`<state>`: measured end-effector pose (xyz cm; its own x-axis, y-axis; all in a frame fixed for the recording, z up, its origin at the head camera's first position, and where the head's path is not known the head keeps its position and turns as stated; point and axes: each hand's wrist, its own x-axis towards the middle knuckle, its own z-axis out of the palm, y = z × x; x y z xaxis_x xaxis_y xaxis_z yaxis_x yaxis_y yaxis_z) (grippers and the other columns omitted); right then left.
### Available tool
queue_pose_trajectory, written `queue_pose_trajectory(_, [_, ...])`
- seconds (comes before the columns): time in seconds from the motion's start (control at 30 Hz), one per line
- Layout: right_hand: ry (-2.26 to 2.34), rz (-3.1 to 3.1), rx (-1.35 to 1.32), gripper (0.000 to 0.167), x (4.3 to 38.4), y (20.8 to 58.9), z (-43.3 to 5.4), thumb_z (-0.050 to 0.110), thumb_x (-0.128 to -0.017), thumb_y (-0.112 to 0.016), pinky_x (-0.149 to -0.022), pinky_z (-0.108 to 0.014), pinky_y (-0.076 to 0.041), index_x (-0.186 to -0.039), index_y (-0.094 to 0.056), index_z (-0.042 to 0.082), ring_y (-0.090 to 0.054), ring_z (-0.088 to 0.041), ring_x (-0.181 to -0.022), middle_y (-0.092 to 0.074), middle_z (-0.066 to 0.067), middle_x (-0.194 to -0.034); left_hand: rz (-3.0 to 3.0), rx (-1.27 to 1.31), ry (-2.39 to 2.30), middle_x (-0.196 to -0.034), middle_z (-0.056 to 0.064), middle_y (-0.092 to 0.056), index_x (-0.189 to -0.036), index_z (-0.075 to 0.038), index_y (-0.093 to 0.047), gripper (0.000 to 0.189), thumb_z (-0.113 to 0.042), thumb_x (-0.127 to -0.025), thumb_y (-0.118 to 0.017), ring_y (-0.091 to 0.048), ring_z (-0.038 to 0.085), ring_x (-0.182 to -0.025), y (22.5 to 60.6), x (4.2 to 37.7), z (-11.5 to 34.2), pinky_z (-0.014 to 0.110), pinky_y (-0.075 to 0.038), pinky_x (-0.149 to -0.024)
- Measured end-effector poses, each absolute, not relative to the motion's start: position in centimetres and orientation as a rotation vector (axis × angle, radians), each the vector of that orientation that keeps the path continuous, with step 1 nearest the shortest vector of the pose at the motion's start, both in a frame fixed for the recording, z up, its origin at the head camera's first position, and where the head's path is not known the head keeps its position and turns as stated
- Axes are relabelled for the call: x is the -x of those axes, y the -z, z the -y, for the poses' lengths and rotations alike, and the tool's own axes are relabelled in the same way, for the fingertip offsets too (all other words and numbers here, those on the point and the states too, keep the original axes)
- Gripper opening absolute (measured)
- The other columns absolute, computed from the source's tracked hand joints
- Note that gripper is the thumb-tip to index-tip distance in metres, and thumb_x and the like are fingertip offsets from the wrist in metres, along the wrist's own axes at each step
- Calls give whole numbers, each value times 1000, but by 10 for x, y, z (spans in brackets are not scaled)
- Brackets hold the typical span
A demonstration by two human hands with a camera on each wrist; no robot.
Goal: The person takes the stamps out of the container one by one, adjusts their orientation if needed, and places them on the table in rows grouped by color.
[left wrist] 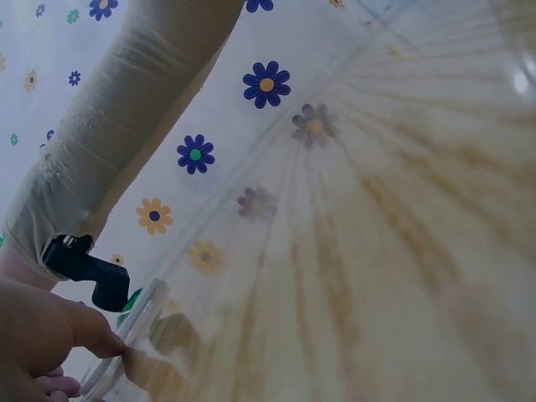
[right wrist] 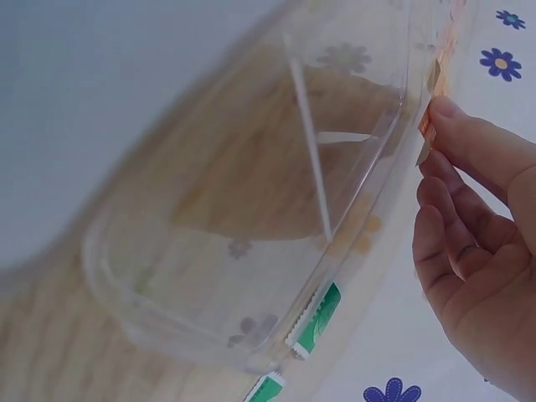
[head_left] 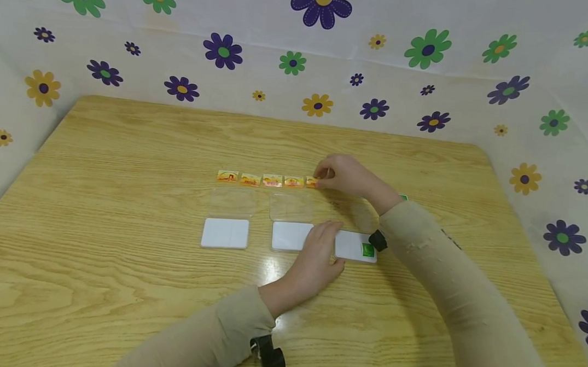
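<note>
My right hand (head_left: 345, 177) pinches an orange stamp (right wrist: 427, 130) between thumb and fingertips, at the right end of a row of similar orange and yellow stamps (head_left: 272, 180). Below it, my left hand (head_left: 315, 261) holds the left end of a white-lined plastic case (head_left: 349, 245), fingers at its far edge and thumb at its near edge. A green stamp (head_left: 368, 249) lies at the right end of this case. In the left wrist view, the left fingers (left wrist: 92, 331) meet the case's edge. Another white-lined case (head_left: 291, 236) sits partly behind the left hand.
A third white-lined case (head_left: 225, 233) lies farther left. Clear plastic lids (head_left: 232, 202) form a line between the cases and the stamps. Beyond the right forearm, green stamps (right wrist: 316, 321) with toothed edges lie on the wooden table (head_left: 123, 252). Flower-patterned cloth (head_left: 262, 18) borders the table.
</note>
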<state>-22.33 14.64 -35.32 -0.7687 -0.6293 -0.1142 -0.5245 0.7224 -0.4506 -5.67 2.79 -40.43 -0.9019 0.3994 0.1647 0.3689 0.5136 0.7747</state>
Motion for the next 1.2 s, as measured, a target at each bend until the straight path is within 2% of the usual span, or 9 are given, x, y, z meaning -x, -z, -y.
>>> queue_pose_trajectory(0.6, [589, -2666, 905, 20, 217, 348, -152, 16, -87, -71, -76, -35, -49, -102, -71, 4, -57, -21, -83, -65, -6, -92, -2718, -701, -1364, -137, 16, -44, -136, 4, -40, 62, -3, -81, -69, -35, 30, -131, 406, 57, -28, 38, -27, -110])
queue_pose_trajectory(0.97, [701, -2672, 835, 18, 184, 341, -186, 20, -89, -69, -68, -33, -48, -101, -72, 6, -56, -17, -78, -66, -2, -89, -2716, -689, -1356, -138, 16, -43, -137, 4, -39, 63, -3, -82, -69, -34, 29, -131, 404, 56, -28, 38, -26, -111])
queue_pose_trajectory(1.2, [694, -2695, 817, 11, 158, 338, -213, 17, -91, -67, -65, -31, -47, -94, -72, 8, -54, -15, -73, -66, 2, -82, -2700, -663, -1346, -138, 17, -43, -138, 4, -39, 63, -3, -82, -68, -34, 30, -132, 403, 56, -29, 39, -26, -111])
